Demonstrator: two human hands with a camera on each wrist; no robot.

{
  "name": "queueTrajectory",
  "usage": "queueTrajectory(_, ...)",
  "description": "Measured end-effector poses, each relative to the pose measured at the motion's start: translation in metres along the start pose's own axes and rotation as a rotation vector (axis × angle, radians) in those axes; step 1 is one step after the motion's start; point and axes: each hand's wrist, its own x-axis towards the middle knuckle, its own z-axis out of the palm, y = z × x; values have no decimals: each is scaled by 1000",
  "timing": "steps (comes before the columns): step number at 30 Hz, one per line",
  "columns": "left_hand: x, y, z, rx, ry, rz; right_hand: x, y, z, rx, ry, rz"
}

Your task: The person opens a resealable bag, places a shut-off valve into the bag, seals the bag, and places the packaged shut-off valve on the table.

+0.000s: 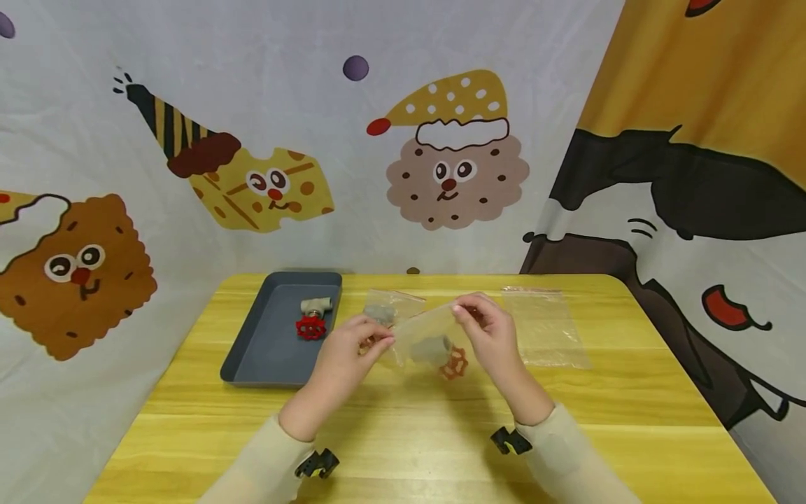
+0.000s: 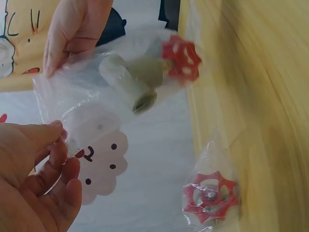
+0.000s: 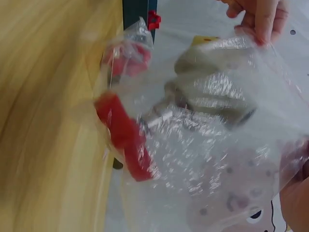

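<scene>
Between both hands hangs a clear zip bag (image 1: 420,323) with a valve (image 2: 135,77) inside. The valve has a grey-beige pipe body and a red handwheel (image 3: 124,137), which sits low in the bag. My left hand (image 1: 346,355) pinches one top corner of the bag between thumb and fingertips. At the other top corner, my right hand (image 1: 494,334) pinches the bag's edge; in the right wrist view that hand is mostly cut off. Whether the bag's mouth is sealed cannot be told. Behind the held bag, a second bagged valve (image 1: 379,313) lies on the table, partly hidden.
At the left, a dark grey tray (image 1: 264,353) holds an unbagged valve (image 1: 311,326) with a red handwheel. A flat clear zip bag (image 1: 545,329) lies on the wooden table (image 1: 403,448) at the right. A cartoon-printed cloth (image 1: 352,168) hangs behind the table.
</scene>
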Motion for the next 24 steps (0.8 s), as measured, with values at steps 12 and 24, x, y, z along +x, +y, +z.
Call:
queueTrajectory(12, -2, -7, 6, -46, -21, 8, 7, -6, -13, -77, -145, -58)
queueTrajectory(24, -3, -2, 13, -101, -44, 20, 12, -12, -18, -117, -168, -27)
